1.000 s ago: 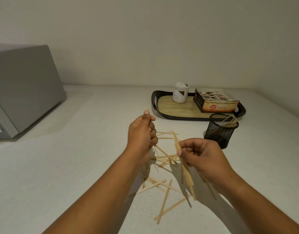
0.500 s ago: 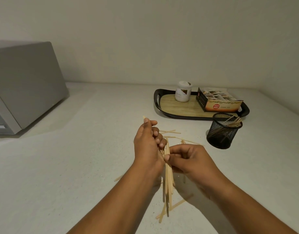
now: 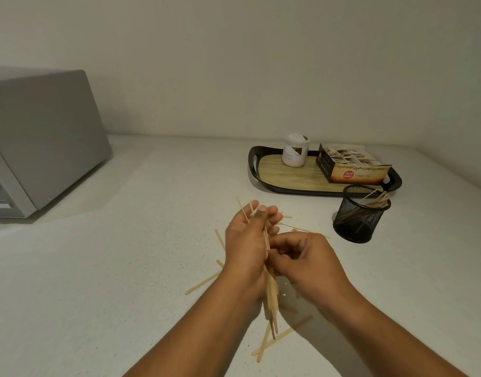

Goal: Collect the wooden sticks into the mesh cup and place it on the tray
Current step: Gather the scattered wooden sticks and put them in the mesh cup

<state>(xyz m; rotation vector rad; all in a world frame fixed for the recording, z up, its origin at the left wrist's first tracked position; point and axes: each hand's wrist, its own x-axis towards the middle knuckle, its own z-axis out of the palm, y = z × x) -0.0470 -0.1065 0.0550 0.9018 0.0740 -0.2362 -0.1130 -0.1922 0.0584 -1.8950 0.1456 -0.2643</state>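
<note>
Fingers (image 3: pixel 273 213) of the left hand (image 3: pixel 246 251) were wrapped loosely round a bundle of sticks (image 3: pixel 272 292), thin, flat and of pale wood, held roughly upright above the bench (image 3: pixel 111 268). The right hand (image 3: pixel 307 263), its fingers curled, was pressed to the bundle, pinching it. Loose sticks (image 3: pixel 202 282) were strewn on the bench under and around both hands. A black mesh cup (image 3: pixel 356 219), with a few sticks leaning inside, was stood on the bench just before the tray (image 3: pixel 253 164), on which a white jar (image 3: pixel 295 153) and a box (image 3: pixel 353 170) were set.
</note>
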